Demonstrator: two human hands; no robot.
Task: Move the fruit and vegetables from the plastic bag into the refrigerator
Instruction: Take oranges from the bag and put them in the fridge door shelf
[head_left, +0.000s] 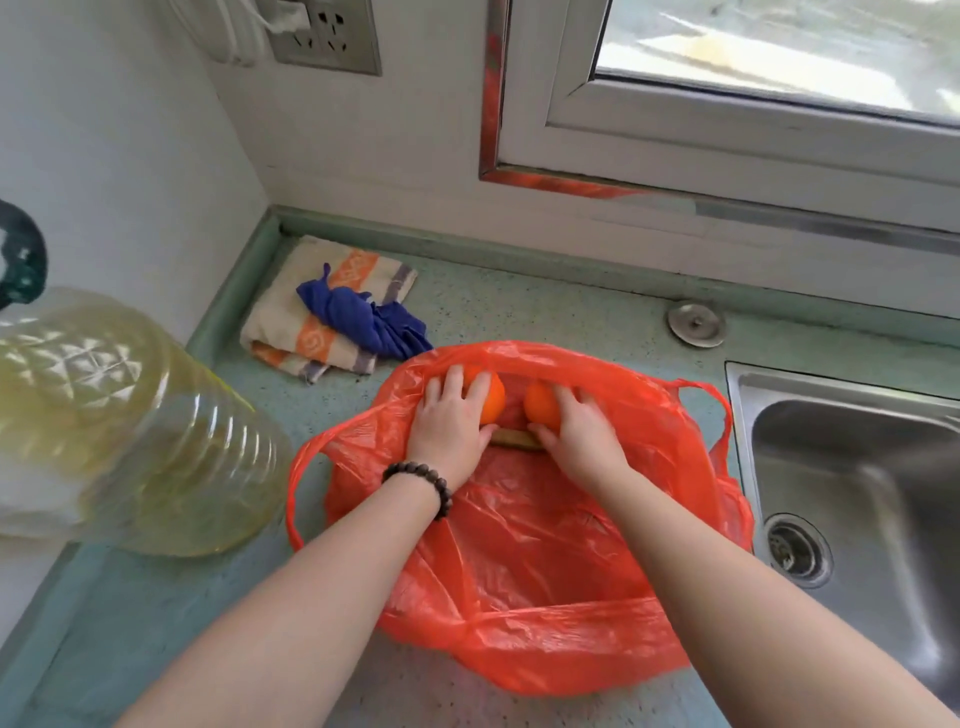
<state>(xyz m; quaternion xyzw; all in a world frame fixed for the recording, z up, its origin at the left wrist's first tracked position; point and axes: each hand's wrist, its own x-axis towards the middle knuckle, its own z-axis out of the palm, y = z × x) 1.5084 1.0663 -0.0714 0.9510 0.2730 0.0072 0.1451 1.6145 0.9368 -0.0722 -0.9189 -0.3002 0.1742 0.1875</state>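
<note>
A red plastic bag (535, 582) lies open on the green countertop (519, 306). Both my hands reach into its far end. My left hand (449, 421), with a bead bracelet on the wrist, grips an orange (493, 400) from above. My right hand (576, 426) grips a second orange (540, 402) just to the right of the first. Between my thumbs a yellowish-green piece of produce (514, 439) shows; most of it is hidden. The refrigerator is not in view.
A large bottle of yellow oil (130, 431) stands at the left. A folded striped towel (311, 306) with a blue cloth (363, 319) on it lies behind the bag. A steel sink (852, 467) is at the right; a window sits above.
</note>
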